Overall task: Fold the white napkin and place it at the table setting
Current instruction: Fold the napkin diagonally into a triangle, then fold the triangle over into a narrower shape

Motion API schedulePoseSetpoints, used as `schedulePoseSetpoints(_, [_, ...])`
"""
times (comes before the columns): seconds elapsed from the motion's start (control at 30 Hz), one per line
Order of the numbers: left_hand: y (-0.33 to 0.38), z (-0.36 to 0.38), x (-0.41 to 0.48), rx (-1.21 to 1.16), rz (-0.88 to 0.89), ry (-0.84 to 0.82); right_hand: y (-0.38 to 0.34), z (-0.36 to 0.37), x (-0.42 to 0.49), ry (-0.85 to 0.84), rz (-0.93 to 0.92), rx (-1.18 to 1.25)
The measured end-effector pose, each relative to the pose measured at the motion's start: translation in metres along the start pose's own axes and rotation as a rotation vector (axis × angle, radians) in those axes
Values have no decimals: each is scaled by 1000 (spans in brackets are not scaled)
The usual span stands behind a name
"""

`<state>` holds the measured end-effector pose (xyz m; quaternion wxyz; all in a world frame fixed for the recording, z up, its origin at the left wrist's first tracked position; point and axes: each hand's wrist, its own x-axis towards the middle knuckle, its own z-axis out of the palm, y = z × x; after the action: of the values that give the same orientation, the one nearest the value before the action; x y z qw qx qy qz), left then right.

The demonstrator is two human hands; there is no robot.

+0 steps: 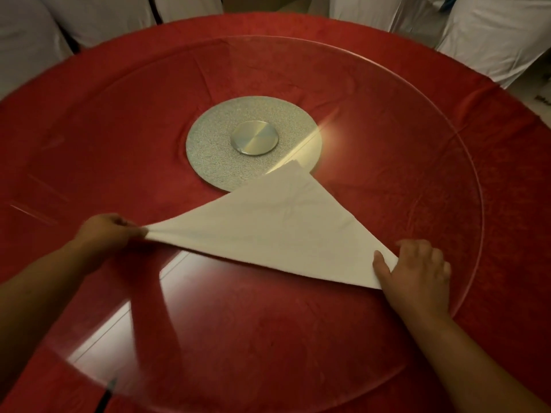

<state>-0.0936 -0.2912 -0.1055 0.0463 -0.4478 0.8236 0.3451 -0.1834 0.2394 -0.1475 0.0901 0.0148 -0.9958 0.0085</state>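
Right now your right hand is the nearer one, its grip pressing flat on the near right corner of the white napkin, thumb on the cloth. Your left hand, a little farther off, has its grip pinched shut on the opposite corner, lifting it slightly off the glass turntable. The folded long edge runs between your hands (left to right, slanting toward you on the right), and the triangle's apex points away, touching the silver hub at the middle of the desk. Any next fold likely turns on that long edge.
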Motion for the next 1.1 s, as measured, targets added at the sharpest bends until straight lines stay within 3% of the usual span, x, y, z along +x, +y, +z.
schedulePoseSetpoints(0.47, [-90, -21, -102, 19, 0, -66, 22, -37, -26, -177, -3, -154])
schedulePoseSetpoints(0.67, [-101, -16, -107, -179, -15, -110, -13, -44, -36, -138, 157, 431])
schedulePoseSetpoints(0.77, [-105, -13, -113, -239, -21, -124, -70, -50, -53, -64, 44, 569])
schedulePoseSetpoints(0.9, [-105, -9, -121, -306, -17, -164, -187, -58, -91, -166, -169, 744])
schedulePoseSetpoints(1.0, [-104, -4, -130, -339, -15, -191, -266, -59, -130, -169, -459, 705])
schedulePoseSetpoints(1.1, [-105, 1, -136, -391, -4, -220, -311, -58, -152, -104, -613, 608])
